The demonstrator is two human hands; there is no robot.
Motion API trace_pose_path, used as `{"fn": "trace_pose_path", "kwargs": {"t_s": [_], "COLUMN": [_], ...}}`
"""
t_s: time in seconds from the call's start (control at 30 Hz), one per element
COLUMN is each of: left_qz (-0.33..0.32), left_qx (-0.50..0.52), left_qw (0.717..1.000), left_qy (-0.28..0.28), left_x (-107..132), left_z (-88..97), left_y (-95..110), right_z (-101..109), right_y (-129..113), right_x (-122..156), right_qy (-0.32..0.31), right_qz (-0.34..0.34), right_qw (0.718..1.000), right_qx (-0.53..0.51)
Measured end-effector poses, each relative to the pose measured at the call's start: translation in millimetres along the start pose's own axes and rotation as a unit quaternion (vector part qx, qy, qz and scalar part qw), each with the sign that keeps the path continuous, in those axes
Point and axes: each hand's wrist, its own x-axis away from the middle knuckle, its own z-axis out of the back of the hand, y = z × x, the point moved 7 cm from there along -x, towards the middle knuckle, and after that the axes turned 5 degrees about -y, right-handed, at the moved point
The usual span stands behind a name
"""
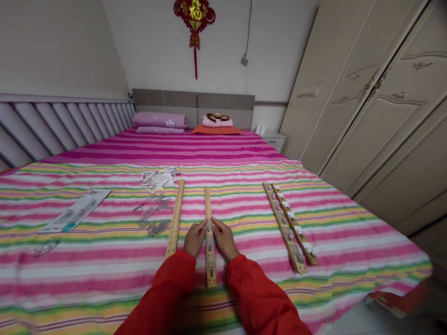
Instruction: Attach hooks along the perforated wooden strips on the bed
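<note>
A long wooden strip with holes (208, 204) lies on the striped bedsheet in front of me, with small metal hooks fixed along its near half. My left hand (194, 238) and my right hand (224, 238) meet over it, fingertips pinched on a small metal hook (209, 227) on the strip. Both arms wear red sleeves. A second, bare wooden strip (175, 216) lies just left of my left hand. Two more strips (289, 224) fitted with hooks and white pieces lie side by side to the right.
Clear plastic bags and loose metal hooks (153, 214) lie left of the strips. A flat printed package (75, 211) lies farther left. Pillows (159, 122) sit at the headboard. A beige wardrobe (377, 107) stands along the right, and the bed's near edge is below my arms.
</note>
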Motion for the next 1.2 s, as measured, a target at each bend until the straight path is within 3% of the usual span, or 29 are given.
{"fn": "trace_pose_path", "kwargs": {"t_s": [0.27, 0.63, 0.77, 0.93, 1.07, 1.13, 1.2], "left_qz": [-0.001, 0.034, 0.037, 0.049, 0.073, 0.084, 0.070], "left_qx": [-0.051, -0.051, -0.041, 0.007, 0.076, 0.101, 0.096], "left_qw": [0.999, 0.998, 0.998, 0.999, 0.994, 0.991, 0.993], "left_qy": [-0.017, -0.019, -0.017, -0.016, -0.019, -0.024, -0.009], "left_x": [-3, -5, -5, -4, 3, 7, 10], "left_z": [-5.8, -6.8, -5.3, -4.3, -0.8, 8.1, 28.6], "left_y": [-2, -1, -3, -2, 2, 6, 12], "right_z": [-7, -9, -10, -8, 0, 5, 7], "right_y": [-4, 0, 3, 8, 14, 19, 22], "right_x": [0, -9, -8, -5, -3, -3, -2], "right_qy": [-0.039, -0.068, -0.077, -0.099, -0.080, -0.058, -0.040], "right_qz": [0.048, 0.022, 0.024, 0.006, -0.028, -0.041, -0.044], "right_qw": [0.985, 0.984, 0.988, 0.995, 0.995, 0.996, 0.996], "right_qx": [0.163, 0.163, 0.128, 0.013, -0.047, -0.057, -0.060]}}
